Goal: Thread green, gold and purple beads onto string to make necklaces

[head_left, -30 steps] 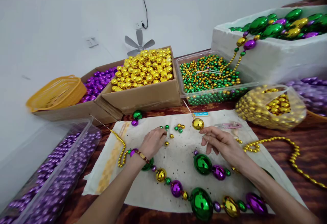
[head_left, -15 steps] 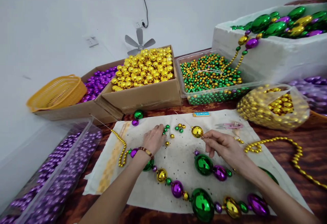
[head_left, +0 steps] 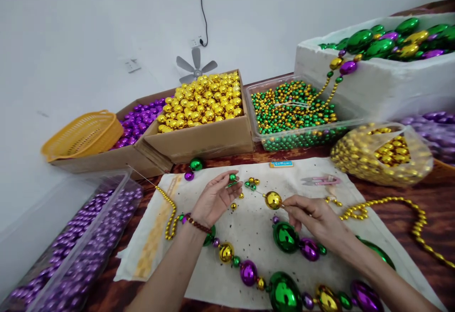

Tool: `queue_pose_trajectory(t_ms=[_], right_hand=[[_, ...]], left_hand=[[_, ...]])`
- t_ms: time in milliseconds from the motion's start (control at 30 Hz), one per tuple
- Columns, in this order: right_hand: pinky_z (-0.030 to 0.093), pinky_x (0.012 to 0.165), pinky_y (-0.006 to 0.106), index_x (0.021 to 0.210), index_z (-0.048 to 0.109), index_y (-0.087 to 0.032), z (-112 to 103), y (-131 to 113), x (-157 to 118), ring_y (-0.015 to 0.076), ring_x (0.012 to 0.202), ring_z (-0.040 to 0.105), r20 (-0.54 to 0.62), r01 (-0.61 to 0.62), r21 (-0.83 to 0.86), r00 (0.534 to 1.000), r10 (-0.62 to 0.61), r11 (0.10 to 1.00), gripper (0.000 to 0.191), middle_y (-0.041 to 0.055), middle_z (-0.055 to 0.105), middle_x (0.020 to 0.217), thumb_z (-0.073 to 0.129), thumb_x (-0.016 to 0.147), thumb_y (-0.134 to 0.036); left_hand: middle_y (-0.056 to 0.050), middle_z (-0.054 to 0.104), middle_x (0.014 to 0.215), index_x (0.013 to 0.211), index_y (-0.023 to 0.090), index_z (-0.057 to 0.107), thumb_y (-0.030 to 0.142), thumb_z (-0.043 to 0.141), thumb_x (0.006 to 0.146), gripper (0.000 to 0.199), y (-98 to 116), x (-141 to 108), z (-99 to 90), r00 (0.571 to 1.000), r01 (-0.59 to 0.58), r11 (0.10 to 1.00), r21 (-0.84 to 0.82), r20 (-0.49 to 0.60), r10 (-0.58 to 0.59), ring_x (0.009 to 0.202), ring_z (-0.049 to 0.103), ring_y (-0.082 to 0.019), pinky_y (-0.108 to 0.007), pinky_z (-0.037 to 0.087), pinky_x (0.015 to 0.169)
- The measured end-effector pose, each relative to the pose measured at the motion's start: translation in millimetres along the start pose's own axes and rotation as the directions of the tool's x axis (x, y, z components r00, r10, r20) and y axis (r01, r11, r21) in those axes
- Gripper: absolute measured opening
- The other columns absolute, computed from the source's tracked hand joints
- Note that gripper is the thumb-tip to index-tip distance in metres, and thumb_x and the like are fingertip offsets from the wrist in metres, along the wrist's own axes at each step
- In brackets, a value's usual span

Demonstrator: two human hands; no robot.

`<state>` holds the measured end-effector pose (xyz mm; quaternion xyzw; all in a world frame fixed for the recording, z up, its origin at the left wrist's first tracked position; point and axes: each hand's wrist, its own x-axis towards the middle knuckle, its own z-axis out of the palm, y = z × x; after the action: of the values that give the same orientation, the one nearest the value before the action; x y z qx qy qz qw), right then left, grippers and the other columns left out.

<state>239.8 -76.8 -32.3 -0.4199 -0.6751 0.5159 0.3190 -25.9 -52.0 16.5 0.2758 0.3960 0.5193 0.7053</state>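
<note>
My left hand (head_left: 216,199) is turned partly palm-up, pinching a small green bead (head_left: 232,177) between thumb and fingers. My right hand (head_left: 314,215) grips a thin needle (head_left: 255,189) just behind a large gold bead (head_left: 273,200) threaded on it. The needle's tip reaches the green bead; whether it has entered the hole I cannot tell. Several small green and gold beads (head_left: 251,180) lie on the white cloth (head_left: 245,231) beside my left fingers. Below my hands stretches a strand of large green, purple and gold beads (head_left: 248,272).
Behind the cloth stand a box of gold beads (head_left: 199,136) and a clear bin of small beads (head_left: 302,134). A foam box (head_left: 330,75) is at right. Pink snips (head_left: 322,180), a gold bead chain (head_left: 387,201) and a bag of gold beads (head_left: 355,155) lie at right; a purple-bead bin (head_left: 85,236) is at left.
My left hand has lifted from the cloth with a green bead and turned its palm up, towards the needle's tip. My right hand keeps its hold, the gold bead still on the needle.
</note>
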Motion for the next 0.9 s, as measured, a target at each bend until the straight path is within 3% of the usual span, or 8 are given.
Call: queue_pose_trajectory(t_ms=[367, 900], right_hand=[[0.045, 0.053, 0.023, 0.094, 0.063, -0.020, -1, 3, -2, 0.0127, 0.052, 0.059, -0.008, 0.011, -0.040, 1.000, -0.011, 0.999, 0.027, -0.0015, 0.062, 0.063, 0.043, 0.095, -0.038], [0.044, 0.050, 0.022, 0.096, 0.061, -0.021, 4, 8, -3, 0.0114, 0.051, 0.058, -0.004, -0.032, -0.054, 0.999, 0.032, 0.998, 0.026, -0.0023, 0.061, 0.065, 0.041, 0.096, -0.037]], left_hand=[[-0.006, 0.065, 0.088, 0.103, 0.015, 0.064, 0.020, 0.056, 0.088, 0.018, -4, 1, 0.1, 1.000, 0.000, 0.995, -0.101, 0.018, 0.001, 0.084, 0.064, -0.015, -0.033, 0.051, 0.084], [-0.007, 0.068, 0.085, 0.089, 0.013, 0.063, 0.019, 0.063, 0.084, 0.009, -13, 6, 4.8, 0.996, -0.059, 0.986, -0.156, -0.079, 0.047, 0.081, 0.066, -0.016, -0.033, 0.052, 0.082]])
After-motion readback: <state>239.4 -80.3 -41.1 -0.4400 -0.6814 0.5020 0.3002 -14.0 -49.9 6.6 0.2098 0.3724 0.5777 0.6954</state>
